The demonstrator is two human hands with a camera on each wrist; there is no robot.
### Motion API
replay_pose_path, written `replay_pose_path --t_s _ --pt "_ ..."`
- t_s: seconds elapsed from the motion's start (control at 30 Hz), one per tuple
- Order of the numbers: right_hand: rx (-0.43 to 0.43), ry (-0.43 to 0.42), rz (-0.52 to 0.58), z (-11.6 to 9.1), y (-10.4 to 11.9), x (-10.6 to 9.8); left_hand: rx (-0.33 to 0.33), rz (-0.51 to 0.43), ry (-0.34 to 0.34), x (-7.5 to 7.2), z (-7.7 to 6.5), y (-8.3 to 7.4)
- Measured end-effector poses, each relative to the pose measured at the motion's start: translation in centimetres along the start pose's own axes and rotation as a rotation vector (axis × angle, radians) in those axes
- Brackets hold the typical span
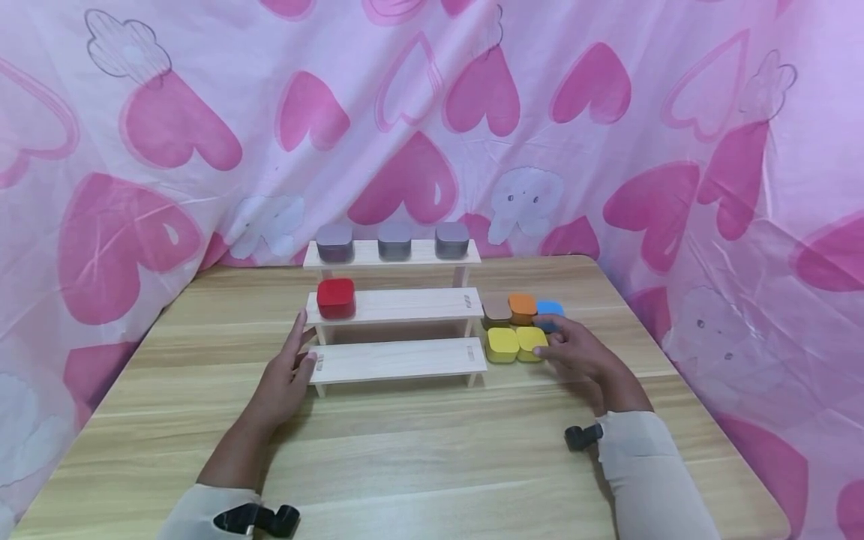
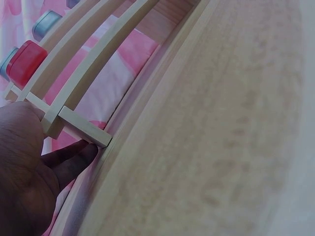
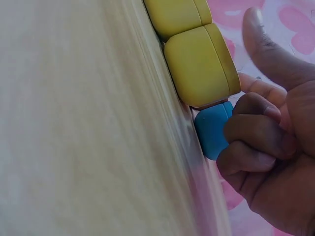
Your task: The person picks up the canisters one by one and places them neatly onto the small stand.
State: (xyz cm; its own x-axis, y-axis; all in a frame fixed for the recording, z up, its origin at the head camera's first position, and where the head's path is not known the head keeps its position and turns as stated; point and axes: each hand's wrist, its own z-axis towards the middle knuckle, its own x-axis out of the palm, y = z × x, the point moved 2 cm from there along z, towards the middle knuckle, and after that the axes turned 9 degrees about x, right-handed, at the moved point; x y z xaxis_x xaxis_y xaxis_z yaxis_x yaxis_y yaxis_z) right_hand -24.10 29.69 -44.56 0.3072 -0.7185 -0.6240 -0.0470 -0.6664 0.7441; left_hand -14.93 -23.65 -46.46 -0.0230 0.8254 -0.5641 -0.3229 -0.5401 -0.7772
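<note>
A pale wooden three-tier stand stands on the table, with a red rounded box at the left of its middle tier. Three grey rounded boxes sit along the top tier. My left hand touches the stand's left end, its fingers fairly straight beside the boards and a leg. Right of the stand, my right hand reaches over the right yellow box and the blue box. Its thumb and index finger are extended, the other fingers curled in. The right wrist view shows the thumb apart from the yellow box.
Another yellow box, an orange box and a brownish-grey box stand in the same cluster beside the stand. A pink heart-patterned cloth hangs behind the wooden table.
</note>
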Motion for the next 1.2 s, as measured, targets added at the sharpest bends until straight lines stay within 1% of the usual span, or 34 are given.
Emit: replay_pose_path --t_s 0.2,0.4,0.5,0.67,0.97,1.2 --pt "0.01 0.009 0.022 0.2 -0.5 0.0 0.005 -0.008 -0.004 0.0 -0.1 -0.1" --pt "0.011 0.043 0.048 0.5 -0.8 0.2 0.015 -0.008 -0.006 0.0 -0.1 0.0" --pt "0.001 0.054 0.062 0.6 -1.0 0.2 0.009 -0.009 -0.002 0.0 -0.1 0.1" --pt "0.011 0.077 0.102 0.7 -1.2 0.3 0.003 -0.007 0.0 0.0 -0.1 0.1" --pt "-0.006 0.07 0.071 0.7 -1.4 0.3 -0.006 -0.001 0.006 0.0 -0.1 0.0" --pt "-0.005 0.086 0.084 0.9 -1.4 0.3 0.001 -0.002 0.002 0.0 -0.1 -0.1"
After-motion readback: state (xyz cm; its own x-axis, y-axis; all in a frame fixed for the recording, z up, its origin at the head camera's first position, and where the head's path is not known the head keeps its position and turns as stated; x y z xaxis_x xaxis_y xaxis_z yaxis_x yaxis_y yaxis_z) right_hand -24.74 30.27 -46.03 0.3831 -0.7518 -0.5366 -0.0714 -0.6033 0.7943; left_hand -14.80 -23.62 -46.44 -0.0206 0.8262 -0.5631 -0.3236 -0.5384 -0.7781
